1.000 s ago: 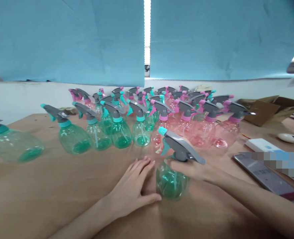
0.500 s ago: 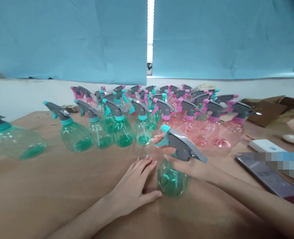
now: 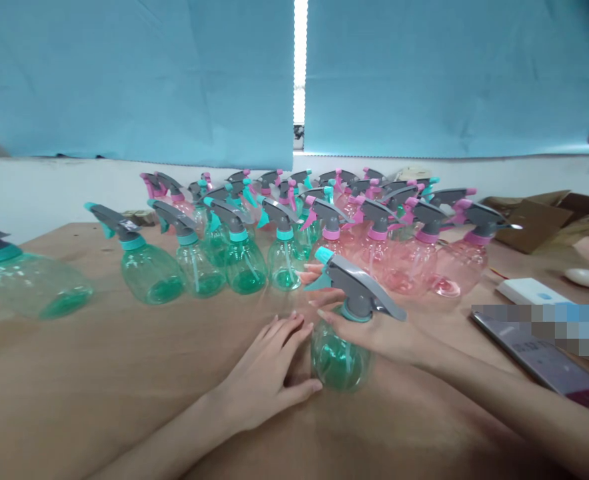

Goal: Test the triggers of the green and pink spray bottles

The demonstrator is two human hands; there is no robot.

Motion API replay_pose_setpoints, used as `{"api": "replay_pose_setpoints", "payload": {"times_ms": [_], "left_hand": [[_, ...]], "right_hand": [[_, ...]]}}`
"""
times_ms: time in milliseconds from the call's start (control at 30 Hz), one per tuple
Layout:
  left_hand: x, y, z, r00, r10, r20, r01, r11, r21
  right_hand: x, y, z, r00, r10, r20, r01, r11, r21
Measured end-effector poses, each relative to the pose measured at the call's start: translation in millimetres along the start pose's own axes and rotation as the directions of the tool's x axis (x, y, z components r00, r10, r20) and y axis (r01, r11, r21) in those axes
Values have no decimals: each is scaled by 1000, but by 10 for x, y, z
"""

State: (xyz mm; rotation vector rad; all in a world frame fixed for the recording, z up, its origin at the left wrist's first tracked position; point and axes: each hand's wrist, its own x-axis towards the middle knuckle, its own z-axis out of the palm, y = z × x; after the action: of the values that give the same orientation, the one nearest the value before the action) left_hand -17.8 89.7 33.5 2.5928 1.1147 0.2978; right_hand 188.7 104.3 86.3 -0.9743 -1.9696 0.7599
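A green spray bottle (image 3: 342,363) with a grey and turquoise trigger head stands in front of me at the middle of the table, its nozzle pointing left. My right hand (image 3: 369,331) wraps round the bottle's upper body, just under the collar, thumb on the near side and fingers on the far side. To the left of the bottle, my left hand (image 3: 269,373) lies flat on the wooden table (image 3: 99,387) with its fingers spread. Its thumb tip comes close to the bottle's base; whether they touch I cannot tell. Nothing is in this hand.
Beyond my hands stand several green spray bottles (image 3: 247,267) and, to their right, several pink ones (image 3: 409,263). Another green bottle (image 3: 34,283) sits at far left. A phone (image 3: 539,360), a white box (image 3: 532,291) and cardboard (image 3: 529,223) lie on the right.
My right hand and the held bottle have shifted slightly left, and more of the collar shows. My left hand remains in nearly the same place.
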Motion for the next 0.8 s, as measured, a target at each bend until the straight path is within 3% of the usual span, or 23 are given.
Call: {"api": "replay_pose_setpoints", "payload": {"times_ms": [167,367,633,800], "left_hand": [[-2,11,-2,1000,0,-6,0,1000,-6],[5,-5,0,1000,6,-8,-6,1000,2],[7,8,-7,1000,15,3,-15,1000,12],[7,7,-6,1000,18,-19,-18,1000,0]], "right_hand": [[1,-21,-19,999,33,20,-35,990,134],[4,-71,-31,997,69,23,-71,993,92],[28,-48,-30,997,20,72,-35,975,220],[20,-81,-32,999,33,10,-35,978,204]]}}
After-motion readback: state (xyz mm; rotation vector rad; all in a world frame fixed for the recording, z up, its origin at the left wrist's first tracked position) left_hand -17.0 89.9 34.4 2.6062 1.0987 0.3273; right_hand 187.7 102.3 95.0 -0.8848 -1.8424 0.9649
